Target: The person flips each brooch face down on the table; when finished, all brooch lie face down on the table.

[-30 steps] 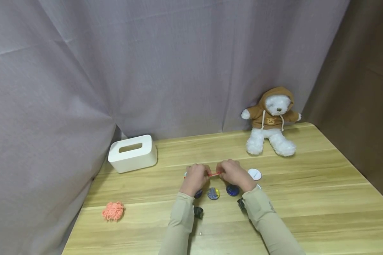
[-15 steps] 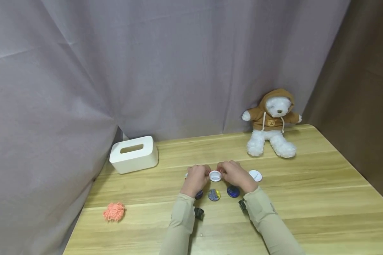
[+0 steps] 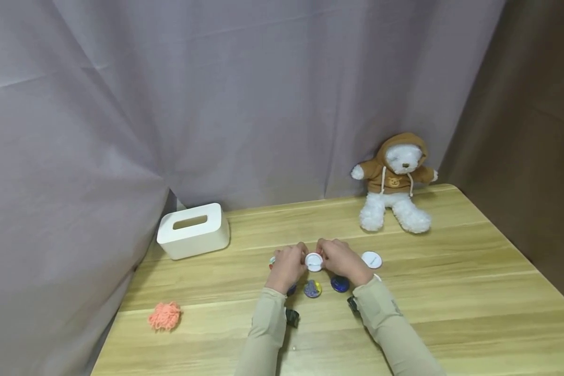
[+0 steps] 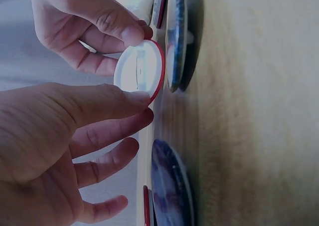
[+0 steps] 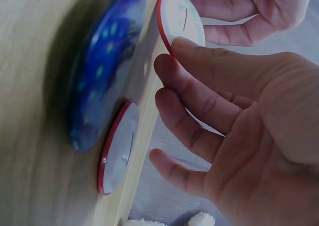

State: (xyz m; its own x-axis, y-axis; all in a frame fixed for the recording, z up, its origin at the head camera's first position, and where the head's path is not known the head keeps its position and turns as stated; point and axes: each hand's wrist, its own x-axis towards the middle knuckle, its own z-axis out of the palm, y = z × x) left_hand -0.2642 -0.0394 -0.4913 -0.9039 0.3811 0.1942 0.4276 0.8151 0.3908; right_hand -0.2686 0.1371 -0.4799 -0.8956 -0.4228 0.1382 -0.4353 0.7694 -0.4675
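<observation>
I have my left hand [image 3: 288,266] and right hand [image 3: 342,258] pinching one badge [image 3: 314,262], seemingly positioning it; next probably calls for gentle lowering

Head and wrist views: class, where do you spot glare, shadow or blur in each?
Left wrist view: the held badge shows a glaring white back, and the tabletop grain is blurred. Right wrist view: the blue badge looks soft, with a dark shadow on the tabletop beside it. Head view: fairly even light, a soft shadow along the left sleeve.

The held badge [image 3: 314,262] looks glossy, the tabletop [image 3: 460,287] wooden, the curtain [image 3: 244,104] matt cloth.
</observation>
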